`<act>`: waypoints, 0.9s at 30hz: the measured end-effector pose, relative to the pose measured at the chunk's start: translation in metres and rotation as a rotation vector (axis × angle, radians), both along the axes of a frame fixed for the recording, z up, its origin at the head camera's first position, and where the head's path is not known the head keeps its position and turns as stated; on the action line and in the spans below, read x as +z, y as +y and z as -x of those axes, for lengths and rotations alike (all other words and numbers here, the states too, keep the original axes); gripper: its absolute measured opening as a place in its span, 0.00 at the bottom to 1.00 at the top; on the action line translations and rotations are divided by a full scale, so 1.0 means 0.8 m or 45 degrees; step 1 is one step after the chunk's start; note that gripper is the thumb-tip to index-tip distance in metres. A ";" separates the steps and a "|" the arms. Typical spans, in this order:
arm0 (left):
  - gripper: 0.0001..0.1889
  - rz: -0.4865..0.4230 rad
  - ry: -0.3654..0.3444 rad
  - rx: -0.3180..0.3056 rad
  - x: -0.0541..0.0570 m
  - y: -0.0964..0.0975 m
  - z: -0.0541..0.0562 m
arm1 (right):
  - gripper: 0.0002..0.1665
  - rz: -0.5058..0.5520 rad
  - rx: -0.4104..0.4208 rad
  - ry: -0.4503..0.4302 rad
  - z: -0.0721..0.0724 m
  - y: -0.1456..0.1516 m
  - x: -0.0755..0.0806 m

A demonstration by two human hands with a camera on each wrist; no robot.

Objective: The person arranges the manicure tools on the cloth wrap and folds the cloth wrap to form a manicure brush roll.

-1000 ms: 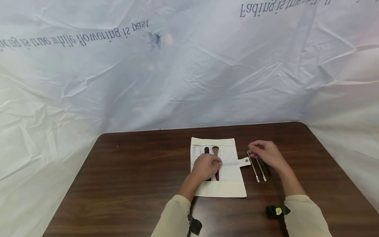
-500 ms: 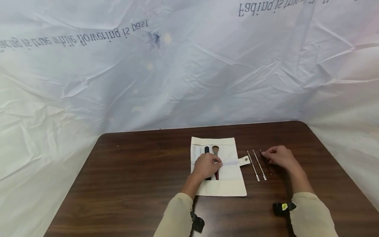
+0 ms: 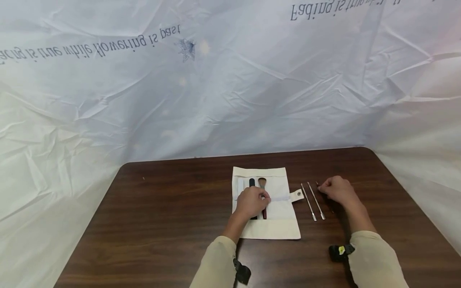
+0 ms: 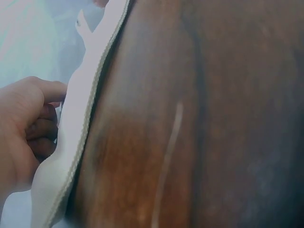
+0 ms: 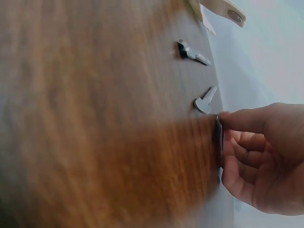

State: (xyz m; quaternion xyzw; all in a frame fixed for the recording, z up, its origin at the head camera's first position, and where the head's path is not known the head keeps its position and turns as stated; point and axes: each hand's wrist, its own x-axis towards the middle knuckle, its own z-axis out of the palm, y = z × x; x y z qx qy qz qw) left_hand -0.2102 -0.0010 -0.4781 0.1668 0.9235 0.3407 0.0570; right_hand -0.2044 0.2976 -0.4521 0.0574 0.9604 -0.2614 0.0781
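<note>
My left hand point(image 3: 251, 202) lies over an unrolled cream fabric tool pouch point(image 3: 270, 230), fingers curled and pinching at the edge of its inner pocket. Under and beside that hand, the pouch holds a black-handled tool point(image 3: 251, 182), a soft makeup brush point(image 3: 262, 183) with a red handle end, and a pale flat strip point(image 3: 240, 185). On the right, my right hand point(image 3: 338, 189) pinches a thin dark stick-like tool point(image 5: 219, 137) low over the table, mostly covered by the fingers. Two slim metal cuticle pushers point(image 3: 308, 203) point(image 3: 316, 201) lie between the hand and the pouch.
A snap tab point(image 3: 297, 195) sticks out from the pouch's right side towards the metal pushers. The dark wood table point(image 3: 162, 224) ends at a far edge in front of a white printed sheet point(image 3: 230, 100). Black straps point(image 3: 241, 272) sit at the wrists.
The right hand has moved right, away from the metal pushers, onto the thin dark tool, and its fingers have closed on it. The left hand has stayed on the pouch.
</note>
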 end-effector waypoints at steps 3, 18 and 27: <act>0.06 0.001 0.001 0.000 0.000 0.000 0.000 | 0.17 -0.033 0.008 0.034 -0.001 -0.005 0.000; 0.06 -0.010 -0.009 -0.008 -0.001 -0.002 0.002 | 0.19 -0.116 -0.023 -0.060 -0.001 -0.017 0.013; 0.07 -0.011 -0.016 -0.012 -0.002 -0.003 0.003 | 0.15 -0.014 -0.035 0.044 -0.001 -0.013 0.009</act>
